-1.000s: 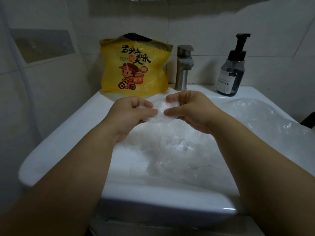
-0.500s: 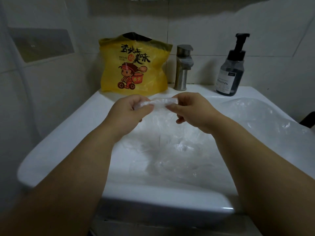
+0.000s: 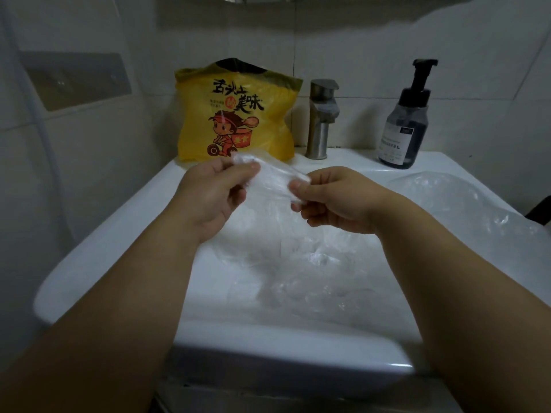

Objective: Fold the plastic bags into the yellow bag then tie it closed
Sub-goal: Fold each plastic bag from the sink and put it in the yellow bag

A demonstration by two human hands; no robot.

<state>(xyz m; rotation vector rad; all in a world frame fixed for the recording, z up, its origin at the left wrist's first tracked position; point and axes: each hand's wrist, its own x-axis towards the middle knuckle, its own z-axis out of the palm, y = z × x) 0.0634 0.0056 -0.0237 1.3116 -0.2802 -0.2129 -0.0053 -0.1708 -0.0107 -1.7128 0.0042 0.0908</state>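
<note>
We are pinching a folded clear plastic bag (image 3: 271, 180) between the thumb and fingers of our left hand (image 3: 208, 198) and our right hand (image 3: 334, 201), holding it as a narrow band above the sink (image 3: 119, 234). More clear bags (image 3: 298, 263) are lying crumpled in the sink's basin. The yellow bag (image 3: 235, 114) is standing upright at the sink's back edge.

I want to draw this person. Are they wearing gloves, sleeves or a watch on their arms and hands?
The left hand and right hand are bare: no gloves or rings show. The left arm and right arm are bare too, with no sleeve, watch or bracelet in view.
</note>
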